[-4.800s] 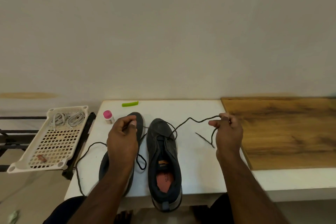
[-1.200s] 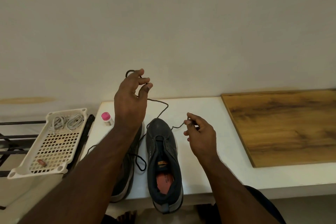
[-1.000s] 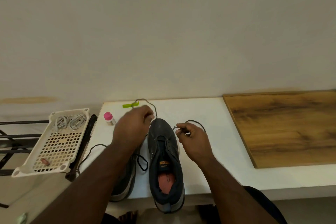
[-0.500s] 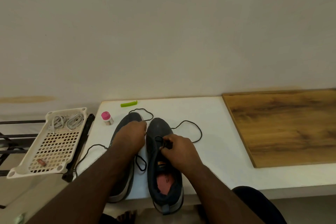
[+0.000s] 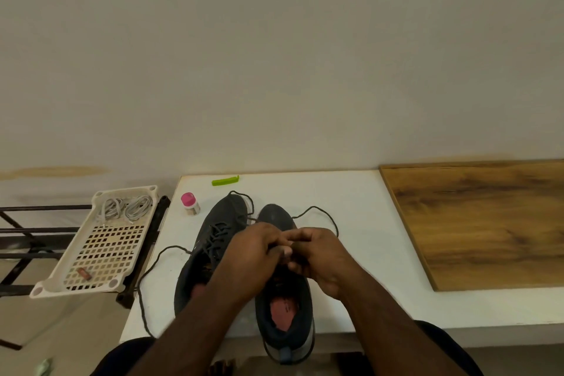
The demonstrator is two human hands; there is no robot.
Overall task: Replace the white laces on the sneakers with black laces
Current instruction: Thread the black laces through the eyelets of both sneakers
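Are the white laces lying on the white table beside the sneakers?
No, the white laces lie coiled in the perforated plastic tray, left of the table.

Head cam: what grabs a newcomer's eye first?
Both hands, left hand and right hand, meet over the right-side sneaker at the white table's near edge, fingers working its black lace. Beside it lies the left-side sneaker, already laced in black. A white basket off the table's left holds coiled white laces.

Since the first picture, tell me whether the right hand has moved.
Yes. The right hand has come left, away from the wooden board, and now sits over the right sneaker, meeting the left hand.
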